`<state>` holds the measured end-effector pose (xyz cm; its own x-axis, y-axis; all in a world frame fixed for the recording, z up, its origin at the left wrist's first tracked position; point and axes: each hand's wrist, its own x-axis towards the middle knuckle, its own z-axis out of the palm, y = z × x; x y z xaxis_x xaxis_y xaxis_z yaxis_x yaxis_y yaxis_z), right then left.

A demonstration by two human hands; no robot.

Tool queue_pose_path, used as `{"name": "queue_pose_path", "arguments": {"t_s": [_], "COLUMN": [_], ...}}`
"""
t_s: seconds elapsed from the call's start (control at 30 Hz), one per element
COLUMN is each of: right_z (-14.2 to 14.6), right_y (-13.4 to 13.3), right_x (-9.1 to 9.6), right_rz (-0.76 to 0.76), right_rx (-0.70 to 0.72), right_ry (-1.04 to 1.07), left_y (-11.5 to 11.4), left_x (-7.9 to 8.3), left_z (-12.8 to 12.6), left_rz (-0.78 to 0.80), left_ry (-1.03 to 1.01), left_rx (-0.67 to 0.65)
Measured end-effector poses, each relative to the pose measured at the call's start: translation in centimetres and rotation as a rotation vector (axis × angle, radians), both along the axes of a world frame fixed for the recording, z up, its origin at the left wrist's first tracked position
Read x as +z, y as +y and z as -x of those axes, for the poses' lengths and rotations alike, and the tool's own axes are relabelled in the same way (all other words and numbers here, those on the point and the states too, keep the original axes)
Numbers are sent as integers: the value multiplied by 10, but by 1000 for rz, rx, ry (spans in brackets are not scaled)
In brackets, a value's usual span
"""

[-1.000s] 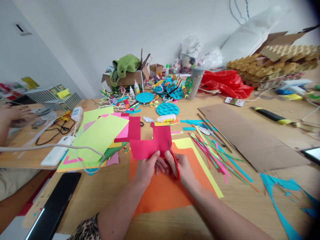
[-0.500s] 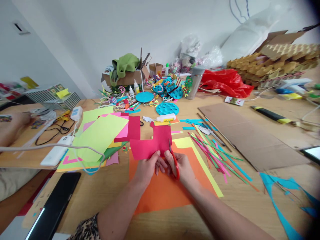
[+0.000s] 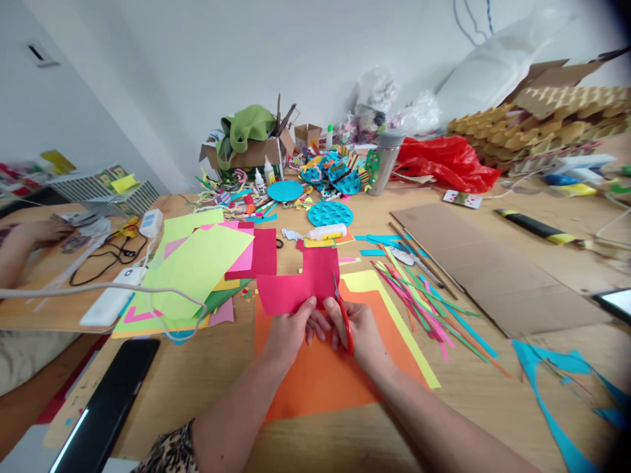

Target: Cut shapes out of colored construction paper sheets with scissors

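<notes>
My left hand [image 3: 290,332] pinches the near edge of a magenta paper piece [image 3: 300,279] held above an orange sheet [image 3: 315,374]. Red-handled scissors [image 3: 344,315] are gripped in my right hand [image 3: 359,328], their blades set into the paper's right side. The fingers of both hands are closed. A yellow sheet [image 3: 367,284] lies under the orange one.
A stack of coloured papers [image 3: 197,266] lies at left, thin paper strips [image 3: 428,305] at right, brown cardboard [image 3: 488,263] beyond. A glue bottle [image 3: 326,232], teal discs [image 3: 329,214] and craft clutter sit behind. A black device [image 3: 108,407] lies near left. Another person's arm [image 3: 22,240] rests at far left.
My hands, the paper and the scissors have barely moved. The other person's arm at far left has shifted about on their side of the table.
</notes>
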<state>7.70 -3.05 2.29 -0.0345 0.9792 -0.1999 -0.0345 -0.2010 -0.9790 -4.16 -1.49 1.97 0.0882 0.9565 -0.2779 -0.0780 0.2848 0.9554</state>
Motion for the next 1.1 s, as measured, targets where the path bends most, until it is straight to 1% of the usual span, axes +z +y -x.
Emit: {"name": "queue_pose_path", "arguments": {"t_s": [0.17, 0.37, 0.5, 0.67, 0.93, 1.1], "right_z": [-1, -3, -2, 0, 1, 1], "right_y": [1, 1, 1, 1, 2, 3], "right_x": [-2, 0, 0, -2, -6, -11], "right_rz": [8, -20, -14, -10, -50, -45], "right_rx": [-18, 5, -8, -31, -2, 20], "right_ry": [-34, -8, 4, -8, 64, 82], "left_y": [-1, -2, -1, -2, -2, -2], "left_x": [1, 3, 1, 3, 1, 1], "left_z": [1, 0, 0, 0, 1, 2], "left_rz": [-14, 2, -8, -2, -18, -28], "left_ry": [3, 47, 43, 49, 41, 45], "left_rx": [-15, -43, -46, -53, -87, -65]}}
